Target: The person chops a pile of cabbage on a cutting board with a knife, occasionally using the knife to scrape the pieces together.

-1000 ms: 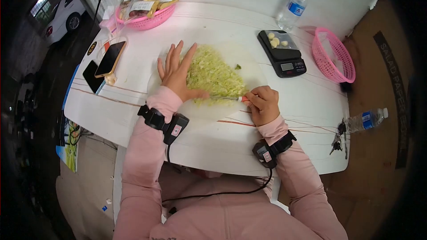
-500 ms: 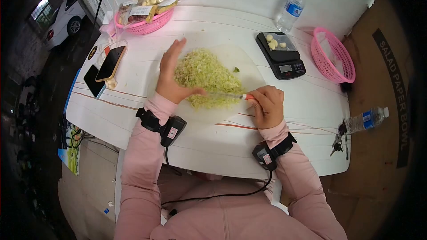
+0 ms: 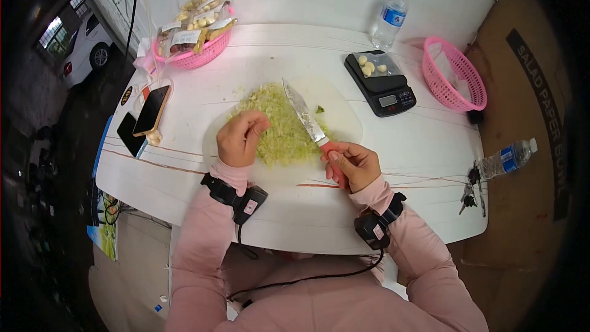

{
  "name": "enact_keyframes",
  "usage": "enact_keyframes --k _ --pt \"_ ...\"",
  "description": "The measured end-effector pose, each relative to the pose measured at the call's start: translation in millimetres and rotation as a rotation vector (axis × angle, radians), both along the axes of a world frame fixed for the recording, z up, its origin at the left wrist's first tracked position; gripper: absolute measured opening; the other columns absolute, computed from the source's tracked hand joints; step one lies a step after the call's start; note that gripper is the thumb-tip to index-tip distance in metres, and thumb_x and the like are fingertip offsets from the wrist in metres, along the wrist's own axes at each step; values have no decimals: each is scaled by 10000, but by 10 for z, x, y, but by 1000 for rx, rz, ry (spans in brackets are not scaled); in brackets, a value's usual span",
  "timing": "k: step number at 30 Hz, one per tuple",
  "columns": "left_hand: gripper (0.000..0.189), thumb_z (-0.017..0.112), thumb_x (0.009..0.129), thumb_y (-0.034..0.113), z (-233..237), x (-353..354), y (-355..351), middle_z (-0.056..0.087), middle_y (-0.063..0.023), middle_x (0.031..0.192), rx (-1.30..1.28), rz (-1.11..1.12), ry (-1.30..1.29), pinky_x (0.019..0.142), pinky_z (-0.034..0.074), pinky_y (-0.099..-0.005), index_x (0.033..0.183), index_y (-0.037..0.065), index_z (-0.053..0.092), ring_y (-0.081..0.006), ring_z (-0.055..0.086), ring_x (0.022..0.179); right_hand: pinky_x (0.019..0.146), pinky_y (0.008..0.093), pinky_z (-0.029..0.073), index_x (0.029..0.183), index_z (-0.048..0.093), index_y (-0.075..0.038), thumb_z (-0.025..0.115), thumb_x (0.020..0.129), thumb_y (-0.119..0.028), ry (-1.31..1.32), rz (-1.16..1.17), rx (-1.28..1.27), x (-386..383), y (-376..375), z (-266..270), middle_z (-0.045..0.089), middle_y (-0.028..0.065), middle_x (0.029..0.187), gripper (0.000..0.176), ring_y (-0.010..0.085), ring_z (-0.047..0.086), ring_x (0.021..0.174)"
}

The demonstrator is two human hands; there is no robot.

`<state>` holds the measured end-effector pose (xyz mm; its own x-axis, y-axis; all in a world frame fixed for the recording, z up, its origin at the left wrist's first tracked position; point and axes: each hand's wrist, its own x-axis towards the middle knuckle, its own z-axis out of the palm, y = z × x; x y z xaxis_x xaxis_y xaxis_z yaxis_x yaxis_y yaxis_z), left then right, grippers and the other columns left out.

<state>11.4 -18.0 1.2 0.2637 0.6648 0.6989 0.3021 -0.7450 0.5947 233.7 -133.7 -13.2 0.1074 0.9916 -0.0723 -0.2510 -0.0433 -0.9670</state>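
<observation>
A kitchen knife [image 3: 302, 112] is gripped by its red handle in my right hand [image 3: 357, 168]. Its blade points up and to the left, broad face showing, with green bits stuck to it. Beneath the blade, a heap of finely chopped pale green vegetable [image 3: 279, 135] covers much of a whitish cutting board [image 3: 344, 107]. At the heap's left edge is my left hand [image 3: 241, 140], its fingers drawn together in a pinch. Whatever may be between those fingertips is too small to make out. One darker green scrap [image 3: 319, 109] lies right of the blade.
Behind the board, a black kitchen scale [image 3: 393, 99] carries a bag of garlic cloves [image 3: 376, 66]. Pink baskets stand left [image 3: 200, 58] and right [image 3: 455, 77]. Two phones [image 3: 152, 110] lie at left; water bottles [image 3: 388, 21] and keys [image 3: 469, 195] are at right.
The knife has swung from lying level over the heap to pointing up and away. My left hand has left the blade tip, and its spread fingers have closed into a pinch.
</observation>
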Motion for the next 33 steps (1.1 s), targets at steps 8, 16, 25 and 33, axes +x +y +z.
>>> enact_keyframes --k 8,16,25,33 --pt "362 526 829 -98 -233 145 19 626 -125 985 -14 -84 149 809 466 -360 1157 42 590 -282 603 928 496 193 416 1217 620 28 594 977 -101 60 47 49 -18 -32 -112 683 74 866 273 84 578 648" --pt "371 617 880 198 202 137 -122 370 -186 1497 227 -155 503 1132 115 -591 1240 251 691 -398 318 1391 591 233 480 1235 606 45 581 981 -87 172 -37 14 -19 -30 -105 680 105 939 287 122 601 692" --pt "377 629 870 358 173 118 -113 195 -202 1599 206 -141 693 1121 -36 -662 1243 344 681 -443 110 1475 557 221 475 1205 611 55 578 994 -125 164 75 39 -17 -25 -99 676 93 949 279 122 613 686" --pt "447 682 823 468 193 115 -117 201 -185 1602 247 10 781 1111 -40 -676 1260 375 659 -437 105 1475 539 215 469 1194 622 61 581 990 -128 127 64 -11 -5 -37 -80 683 92 898 282 110 602 642"
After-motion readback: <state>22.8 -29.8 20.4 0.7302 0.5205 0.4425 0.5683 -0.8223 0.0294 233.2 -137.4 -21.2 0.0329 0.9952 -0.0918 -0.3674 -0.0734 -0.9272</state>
